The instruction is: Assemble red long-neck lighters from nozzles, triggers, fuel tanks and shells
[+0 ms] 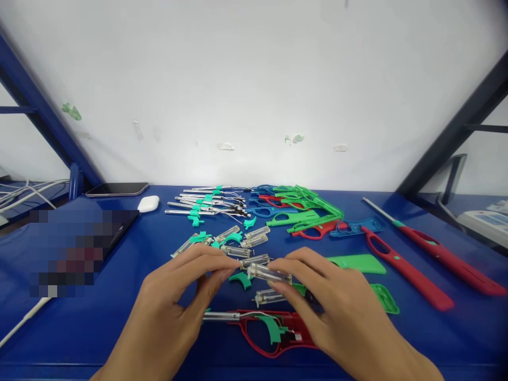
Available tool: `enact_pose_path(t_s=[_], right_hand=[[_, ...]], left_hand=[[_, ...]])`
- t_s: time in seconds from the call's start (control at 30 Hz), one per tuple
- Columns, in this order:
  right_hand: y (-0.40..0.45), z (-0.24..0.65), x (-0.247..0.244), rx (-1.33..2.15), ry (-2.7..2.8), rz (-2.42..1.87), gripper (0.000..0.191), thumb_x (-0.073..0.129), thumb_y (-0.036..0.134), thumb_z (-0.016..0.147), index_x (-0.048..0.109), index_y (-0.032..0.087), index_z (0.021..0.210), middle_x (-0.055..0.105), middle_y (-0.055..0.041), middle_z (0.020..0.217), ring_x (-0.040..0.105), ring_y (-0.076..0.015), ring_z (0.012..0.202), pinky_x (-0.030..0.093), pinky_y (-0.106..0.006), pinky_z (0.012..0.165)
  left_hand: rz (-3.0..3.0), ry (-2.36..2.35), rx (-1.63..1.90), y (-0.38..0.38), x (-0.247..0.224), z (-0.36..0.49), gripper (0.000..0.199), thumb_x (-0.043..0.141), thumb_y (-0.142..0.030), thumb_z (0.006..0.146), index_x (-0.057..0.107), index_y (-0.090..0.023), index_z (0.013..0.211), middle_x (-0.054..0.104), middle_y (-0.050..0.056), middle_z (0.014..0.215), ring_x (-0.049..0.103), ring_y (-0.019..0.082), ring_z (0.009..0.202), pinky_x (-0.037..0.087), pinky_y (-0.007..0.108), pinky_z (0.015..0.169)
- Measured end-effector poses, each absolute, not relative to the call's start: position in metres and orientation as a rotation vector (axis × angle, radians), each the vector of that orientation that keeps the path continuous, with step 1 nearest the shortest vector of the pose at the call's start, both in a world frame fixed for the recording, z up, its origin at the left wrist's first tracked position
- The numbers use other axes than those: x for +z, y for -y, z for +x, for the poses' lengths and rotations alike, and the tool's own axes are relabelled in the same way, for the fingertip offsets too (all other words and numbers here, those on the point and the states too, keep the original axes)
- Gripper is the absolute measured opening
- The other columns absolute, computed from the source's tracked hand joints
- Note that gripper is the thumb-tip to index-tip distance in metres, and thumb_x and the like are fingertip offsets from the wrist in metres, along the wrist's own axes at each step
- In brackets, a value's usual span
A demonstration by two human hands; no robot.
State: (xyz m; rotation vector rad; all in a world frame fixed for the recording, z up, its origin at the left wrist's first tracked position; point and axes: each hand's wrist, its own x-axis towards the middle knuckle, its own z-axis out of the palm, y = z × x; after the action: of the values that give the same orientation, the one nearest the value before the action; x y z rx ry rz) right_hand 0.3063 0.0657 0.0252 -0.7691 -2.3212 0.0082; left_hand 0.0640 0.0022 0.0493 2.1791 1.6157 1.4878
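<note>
My right hand (337,301) pinches a small clear lighter fuel tank (269,273) between thumb and fingers, its fitted end pointing left. My left hand (174,296) is closed in a pinch just left of that end; anything between its fingertips is too small to make out. Below both hands lies an opened red lighter shell (264,351) with a metal tube (222,316), a teal trigger (273,329) and thin wires in it. My right hand hides part of this shell. Another clear tank (269,297) rests just under the held one.
Beyond my hands lie several clear tanks (254,241), teal triggers (243,279) and metal tubes with wires (198,211). Green shells (293,217) pile at the back; red lighters (448,262) lie right. A phone (117,189), white case (148,203) and dark tablet-like object (123,225) sit left.
</note>
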Motion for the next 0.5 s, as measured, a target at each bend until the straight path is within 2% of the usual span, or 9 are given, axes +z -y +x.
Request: enact_pose_path(t_s=[0.2,0.4,0.5], right_hand=[[-0.064,0.309,0.023,0.105,2.315,-0.725,0.016,0.063,0.029,0.114,0.067,0.031,0.129,0.083,0.0050,0.103,0.082,-0.0164,0.077,0.057,-0.028,0.068],[-0.063,0.311,0.022,0.112,2.320,-0.691,0.021,0.067,0.029,0.113,0.065,0.033,0.133,0.084,0.0077,0.102,0.082,-0.0143,0.075,0.053,-0.027,0.066],[-0.063,0.310,0.023,0.124,2.309,-0.675,0.021,0.068,0.028,0.112,0.066,0.032,0.133,0.085,0.0072,0.101,0.081,-0.0136,0.073,0.053,-0.026,0.065]], left_hand=[[2.076,-1.611,1.543,0.001,0.042,0.069,0.029,0.071,-0.016,0.101,0.083,-0.042,0.106,0.084,-0.014,0.101,0.079,0.008,0.087,0.063,0.014,0.081],[2.116,-1.712,1.582,0.005,0.039,0.071,0.021,0.077,-0.021,0.098,0.081,-0.040,0.107,0.085,-0.015,0.093,0.073,0.006,0.065,0.057,0.014,0.063],[2.171,-1.759,1.615,0.007,0.037,0.072,0.018,0.075,-0.022,0.099,0.080,-0.038,0.105,0.084,-0.014,0.088,0.066,0.005,0.055,0.047,0.016,0.048]])
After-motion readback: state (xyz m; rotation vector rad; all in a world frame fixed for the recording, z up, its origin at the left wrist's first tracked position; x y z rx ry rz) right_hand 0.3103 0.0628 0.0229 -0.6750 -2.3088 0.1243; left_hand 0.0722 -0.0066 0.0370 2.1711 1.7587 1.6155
